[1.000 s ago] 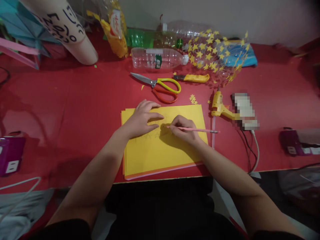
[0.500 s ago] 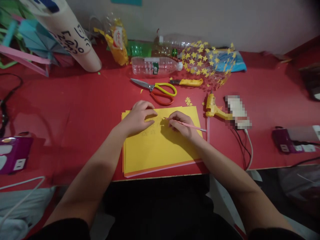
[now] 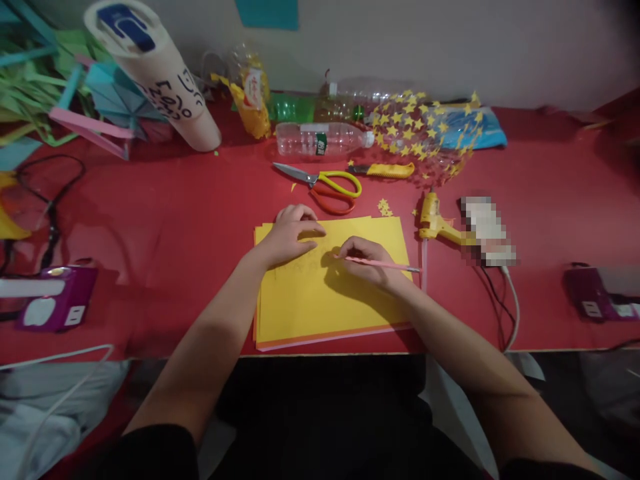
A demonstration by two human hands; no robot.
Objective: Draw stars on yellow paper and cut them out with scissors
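A stack of paper with a yellow sheet (image 3: 310, 313) on top lies near the table's front edge; orange and pink sheets peek out beneath it. My left hand (image 3: 293, 237) rests on the sheet's upper left part, fingers spread. Between the fingers of my right hand (image 3: 367, 257) is a pink pencil (image 3: 395, 265), its tip close to the paper and its shaft tilted to the right. Faint pencil drawings show on the sheet between my hands, too blurred to read well.
Beyond the paper lie scissors (image 3: 325, 183), a yellow utility knife (image 3: 385, 171) and small paper stars (image 3: 384, 207). A hot glue gun (image 3: 435, 223) and a phone (image 3: 487, 230) are at right. Behind are a plastic bottle (image 3: 320, 140), a star-covered bottle (image 3: 415, 127) and a white tumbler (image 3: 175, 93).
The whole view has shifted, so things appear farther right. My right hand has moved slightly toward me on the sheet, pencil still held. My left hand stays in place on the paper.
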